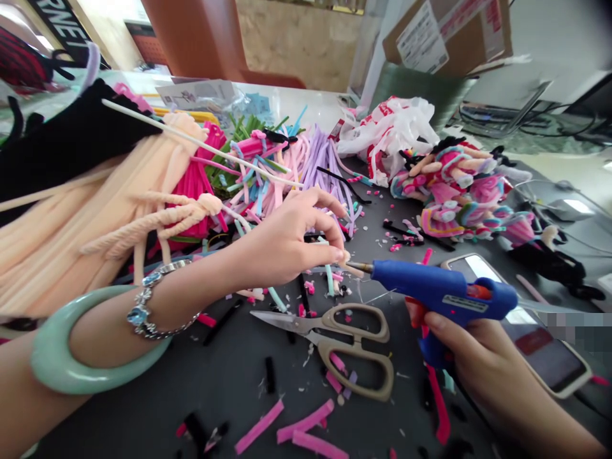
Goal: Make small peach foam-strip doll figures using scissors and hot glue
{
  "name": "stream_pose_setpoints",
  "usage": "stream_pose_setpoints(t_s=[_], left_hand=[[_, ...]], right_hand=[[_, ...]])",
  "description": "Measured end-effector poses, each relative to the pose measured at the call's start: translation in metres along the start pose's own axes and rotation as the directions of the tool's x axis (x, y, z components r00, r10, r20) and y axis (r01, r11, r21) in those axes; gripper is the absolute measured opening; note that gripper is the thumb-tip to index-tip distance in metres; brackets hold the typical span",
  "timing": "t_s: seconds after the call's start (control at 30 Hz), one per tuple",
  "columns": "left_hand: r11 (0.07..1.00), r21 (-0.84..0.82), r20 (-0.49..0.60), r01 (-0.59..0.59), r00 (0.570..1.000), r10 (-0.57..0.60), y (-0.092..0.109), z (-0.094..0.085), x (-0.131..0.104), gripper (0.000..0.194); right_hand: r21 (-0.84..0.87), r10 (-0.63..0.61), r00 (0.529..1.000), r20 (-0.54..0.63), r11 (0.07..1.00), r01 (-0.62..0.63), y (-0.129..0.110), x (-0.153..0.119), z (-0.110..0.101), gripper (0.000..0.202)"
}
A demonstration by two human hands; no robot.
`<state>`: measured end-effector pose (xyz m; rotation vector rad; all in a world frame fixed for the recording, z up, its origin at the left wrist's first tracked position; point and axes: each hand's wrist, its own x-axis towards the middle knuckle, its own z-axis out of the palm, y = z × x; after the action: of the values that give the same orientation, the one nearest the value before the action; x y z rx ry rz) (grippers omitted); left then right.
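The right grip (482, 357) is closed round the handle of a blue glue gun (430, 287), while the left grip (296, 236) pinches a small peach piece (345, 257) between thumb and fingertips, near the centre of the frame. The gun's metal nozzle meets that piece or stops just beside it; the overlap hides which. The step in hand looks like applying glue to the fuzzy piece, and the next move calls for a steady pinch, with skin kept off the hot tip. Just below, scissors (301, 324) with pointed metal blades and beige looped handles lie on the dark, smooth surface (229, 373), among short, velvety pink strips (306, 421). A white-edged phone (549, 347) rests at the right, partly behind the right grip. At centre left sits a knotted peach form (176, 223) with twisted, ropelike limbs, against a thick bundle of plush peach stems (134, 172). Lilac stems (315, 159) fan out at upper centre, near a crinkled plastic bag (396, 134); fuzzy multicoloured figures (454, 191) are heaped at upper right.
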<state>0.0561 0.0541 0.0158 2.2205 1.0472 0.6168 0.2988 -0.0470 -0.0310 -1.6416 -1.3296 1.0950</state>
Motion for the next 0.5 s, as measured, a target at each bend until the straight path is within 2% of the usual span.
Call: stream_pose_setpoints(t_s=[0.2, 0.5], left_hand=[[1.0, -0.002, 0.009, 0.013, 1.0, -0.013, 0.0001, -0.0008, 0.0, 0.009], [1.0, -0.002, 0.008, 0.008, 1.0, -0.008, -0.0013, -0.0006, 0.0003, 0.01]], right_hand=[[0.077, -0.01, 0.998, 0.055, 0.997, 0.006, 0.0049, 0.0001, 0.006, 0.036], [0.12, 0.031, 0.998, 0.053, 0.992, -0.037, 0.0094, 0.0012, 0.0077, 0.036]])
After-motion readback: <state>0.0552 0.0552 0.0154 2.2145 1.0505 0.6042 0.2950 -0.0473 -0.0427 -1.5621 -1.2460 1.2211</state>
